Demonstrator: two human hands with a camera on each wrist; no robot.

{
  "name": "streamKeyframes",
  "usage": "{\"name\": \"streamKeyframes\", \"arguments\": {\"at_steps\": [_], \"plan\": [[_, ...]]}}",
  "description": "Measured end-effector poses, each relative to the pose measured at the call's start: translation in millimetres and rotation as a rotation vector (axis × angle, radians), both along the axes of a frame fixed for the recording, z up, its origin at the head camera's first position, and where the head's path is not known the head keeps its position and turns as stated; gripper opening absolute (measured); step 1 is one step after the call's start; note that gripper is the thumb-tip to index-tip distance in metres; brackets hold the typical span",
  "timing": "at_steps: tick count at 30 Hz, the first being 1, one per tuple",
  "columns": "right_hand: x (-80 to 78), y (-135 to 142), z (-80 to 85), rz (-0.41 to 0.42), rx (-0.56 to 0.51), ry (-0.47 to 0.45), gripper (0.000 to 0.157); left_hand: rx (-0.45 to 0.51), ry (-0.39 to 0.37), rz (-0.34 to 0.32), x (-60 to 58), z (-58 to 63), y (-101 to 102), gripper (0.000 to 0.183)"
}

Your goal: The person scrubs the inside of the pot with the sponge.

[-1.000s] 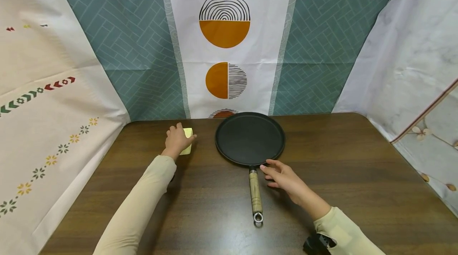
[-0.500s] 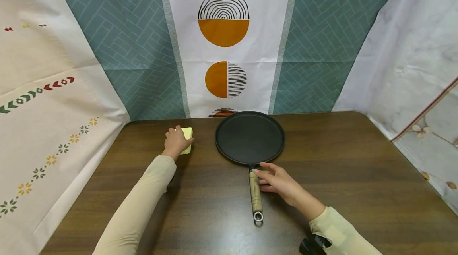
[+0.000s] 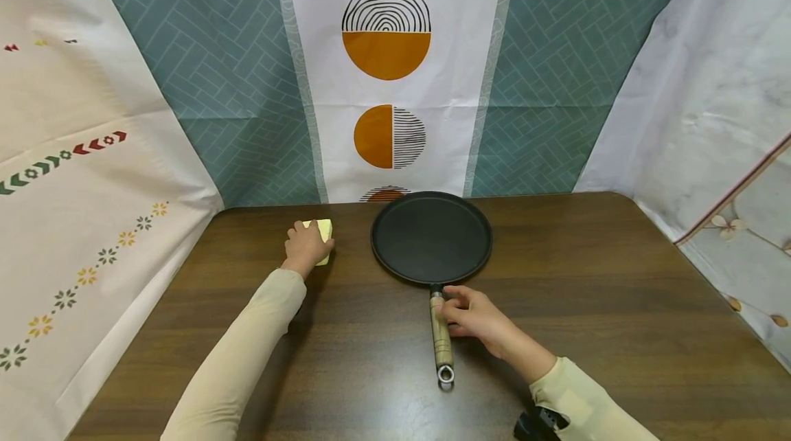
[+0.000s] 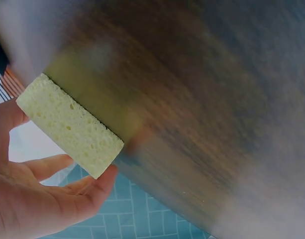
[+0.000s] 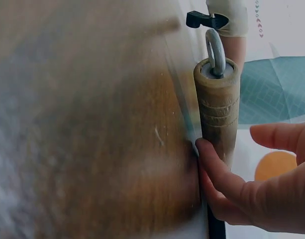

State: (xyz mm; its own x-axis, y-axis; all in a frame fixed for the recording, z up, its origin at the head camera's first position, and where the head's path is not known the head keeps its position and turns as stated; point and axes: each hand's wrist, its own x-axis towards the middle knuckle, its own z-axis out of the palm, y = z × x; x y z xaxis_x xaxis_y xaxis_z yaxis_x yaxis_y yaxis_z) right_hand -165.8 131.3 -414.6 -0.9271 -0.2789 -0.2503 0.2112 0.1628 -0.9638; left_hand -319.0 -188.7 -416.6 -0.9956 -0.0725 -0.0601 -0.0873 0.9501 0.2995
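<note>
Pan [image 3: 432, 238] flat on worktop [image 3: 575, 255], cooking face up. Left of pan: left hand [image 3: 304, 247] gripping sponge [image 4: 70, 127]. Nearside: right hand [image 3: 474, 323] half-open, fingers touching handle [image 3: 442, 345], thumb apart.

rough, porous sponge [image 4: 70, 124], smooth matt metal-looking pan [image 3: 432, 238] — worn wooden handle [image 5: 219, 112], shiny metal ring [image 5: 220, 52] — softly glossy wood-grained tabletop [image 3: 346, 358], creased cloth hangings [image 3: 556, 49]

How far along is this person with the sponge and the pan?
Early on, it seems. Done: the left hand has fingers and thumb around the yellow sponge. In hand: the right hand has fingers at the wooden handle of the griddle pan, thumb apart. To do: perhaps closing that grip, then using the sponge; it sits apart from the pan on the table.
</note>
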Motion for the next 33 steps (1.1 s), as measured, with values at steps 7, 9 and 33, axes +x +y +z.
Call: {"name": "streamKeyframes", "arguments": {"at_steps": [7,9,33], "plan": [[3.7,-5.0,-1.3,-0.022,0.074,0.049,0.058,-0.005,0.012,-0.020,5.4,1.0,2.6,0.066],[4.0,-5.1,-2.2,-0.019,0.078,0.046,0.059,-0.002,0.014,-0.022,6.6,0.7,3.5,0.064],[1.1,0.0,-1.2,0.003,0.033,-0.015,0.064,0.058,0.169,-0.146,19.3,17.3,41.0,0.055]]}}
